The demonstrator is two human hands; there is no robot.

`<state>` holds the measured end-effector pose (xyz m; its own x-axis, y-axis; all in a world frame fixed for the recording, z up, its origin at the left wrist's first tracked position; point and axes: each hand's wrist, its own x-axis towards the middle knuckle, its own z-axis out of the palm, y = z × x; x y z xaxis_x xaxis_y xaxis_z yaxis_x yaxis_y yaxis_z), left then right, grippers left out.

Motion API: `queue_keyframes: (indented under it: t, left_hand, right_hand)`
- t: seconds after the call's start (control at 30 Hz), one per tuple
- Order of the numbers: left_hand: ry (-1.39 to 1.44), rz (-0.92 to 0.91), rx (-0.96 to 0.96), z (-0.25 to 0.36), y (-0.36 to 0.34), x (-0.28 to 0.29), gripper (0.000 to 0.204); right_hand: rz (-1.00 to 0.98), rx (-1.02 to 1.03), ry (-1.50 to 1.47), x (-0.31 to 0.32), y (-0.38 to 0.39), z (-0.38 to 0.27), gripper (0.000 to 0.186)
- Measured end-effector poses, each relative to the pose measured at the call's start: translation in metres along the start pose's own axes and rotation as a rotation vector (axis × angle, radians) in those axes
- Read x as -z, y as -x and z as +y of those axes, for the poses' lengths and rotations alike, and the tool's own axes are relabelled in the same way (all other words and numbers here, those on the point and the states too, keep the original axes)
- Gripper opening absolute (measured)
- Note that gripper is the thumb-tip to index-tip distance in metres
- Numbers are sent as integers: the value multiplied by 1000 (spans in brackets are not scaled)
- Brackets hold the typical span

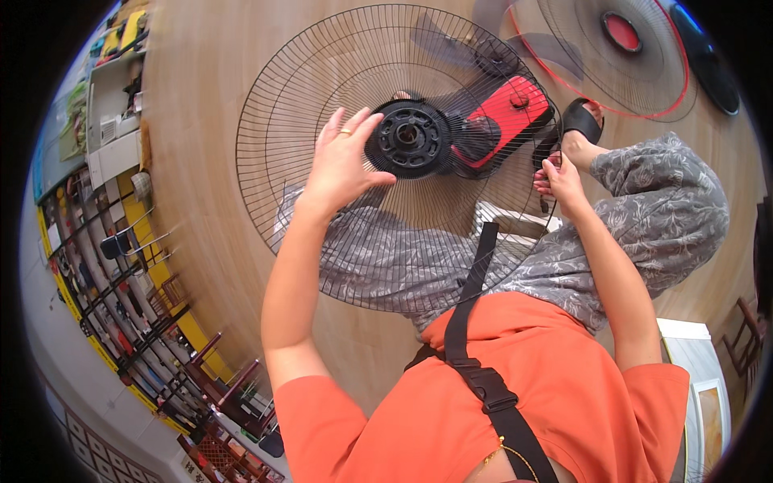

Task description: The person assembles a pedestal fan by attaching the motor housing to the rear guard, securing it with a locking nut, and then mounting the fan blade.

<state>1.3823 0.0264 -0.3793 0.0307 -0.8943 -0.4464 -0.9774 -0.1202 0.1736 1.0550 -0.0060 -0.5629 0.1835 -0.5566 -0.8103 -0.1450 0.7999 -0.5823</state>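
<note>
A round black wire fan grille (298, 80) with a black hub (408, 135) fills the upper middle, above my lap. My left hand (346, 157) has its fingers and thumb apart at the hub's left side, over the wires; whether it presses on them I cannot tell. My right hand (561, 179) grips the grille's right rim with curled fingers. Behind the wires lies a red and black fan base (506, 113), partly hidden by the grille.
Another grille with a red rim (682, 72) lies at the upper right on the wooden floor (185, 97), beside a dark oblong object (708, 60). My sandalled foot (584, 121) is nearby. Shelves and chairs (129, 241) line the left; a pale box (692, 370) stands lower right.
</note>
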Motion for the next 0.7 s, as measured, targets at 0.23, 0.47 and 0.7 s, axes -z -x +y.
queue_keyframes:
  t: [0.23,0.47,0.7]
  left_hand:
    - [-111,-61,-63,-16,-20,-27,97]
    - [-68,-35,-53,-13,-10,-33,97]
    - [-62,-2,-29,-10,-5,-35,101]
  right_hand:
    - [56,-40,-100,-4,15,-7,12]
    - [67,-2,-116,0,22,-21,13]
    - [49,-26,-190,-4,22,-25,15]
